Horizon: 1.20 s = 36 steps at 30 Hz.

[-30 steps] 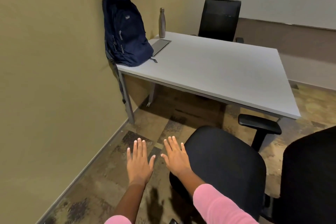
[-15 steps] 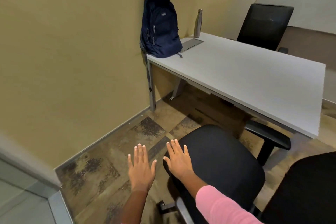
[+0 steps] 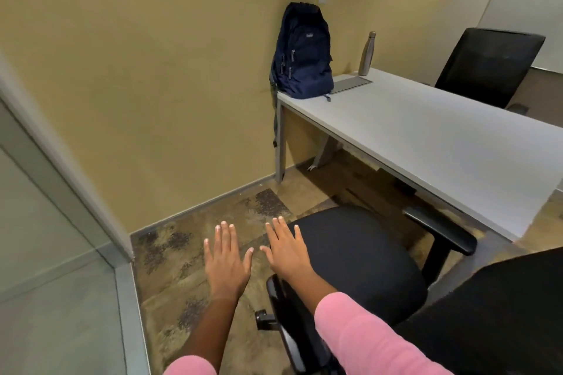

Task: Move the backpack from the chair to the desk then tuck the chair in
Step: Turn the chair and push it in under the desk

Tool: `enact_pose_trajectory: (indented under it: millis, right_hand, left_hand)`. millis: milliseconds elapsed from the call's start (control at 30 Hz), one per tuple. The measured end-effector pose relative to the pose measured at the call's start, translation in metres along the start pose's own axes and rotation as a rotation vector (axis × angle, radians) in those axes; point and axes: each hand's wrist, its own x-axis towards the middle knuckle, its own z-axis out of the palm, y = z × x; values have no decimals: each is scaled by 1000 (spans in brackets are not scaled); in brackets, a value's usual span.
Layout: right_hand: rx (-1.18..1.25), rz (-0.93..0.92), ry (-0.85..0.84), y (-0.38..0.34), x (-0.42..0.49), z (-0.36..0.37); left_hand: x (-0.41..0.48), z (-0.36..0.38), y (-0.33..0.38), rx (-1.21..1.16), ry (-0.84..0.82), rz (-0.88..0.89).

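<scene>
A navy backpack (image 3: 303, 53) stands upright on the left end of the white desk (image 3: 426, 131), leaning against the yellow wall. The black office chair (image 3: 359, 262) stands in front of the desk, its seat bare, one armrest under the desk edge and its backrest at the lower right. My left hand (image 3: 227, 259) hovers flat over the floor, palm down, fingers apart, holding nothing. My right hand (image 3: 286, 250) is beside it, flat and open over the seat's left edge; whether it touches the seat I cannot tell.
A steel bottle (image 3: 367, 53) and a flat grey laptop (image 3: 350, 84) sit on the desk behind the backpack. A second black chair (image 3: 484, 65) stands at the desk's far side. A glass partition (image 3: 45, 253) with a metal frame is at my left.
The view has swung left, so desk, backpack and chair sit further right in frame and the glass partition has appeared. Both hands stay flat and open, side by side.
</scene>
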Motion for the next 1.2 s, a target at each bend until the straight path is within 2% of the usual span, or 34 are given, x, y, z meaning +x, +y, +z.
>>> enact_pose_trajectory:
  millis: [367,600,767,933,1200]
  right_hand:
    - [-53,-114,1,20,-75,-94]
    - [-120,-240,59,31,-136,-160]
    - [-63,-279,93,75,-185,-192]
    - [-13,-272,97,132,-237,-214]
    - [40,-120,134,218,-295,-234]
  left_hand:
    - [-56,-62,78,140,153,-93]
    - [-104,-104,150,75,347,-130]
    - [-151,-121,205,42,456,-172]
    - [-184,-129,271,4,413,-134]
    - [-217,-128,366,-95,296,47]
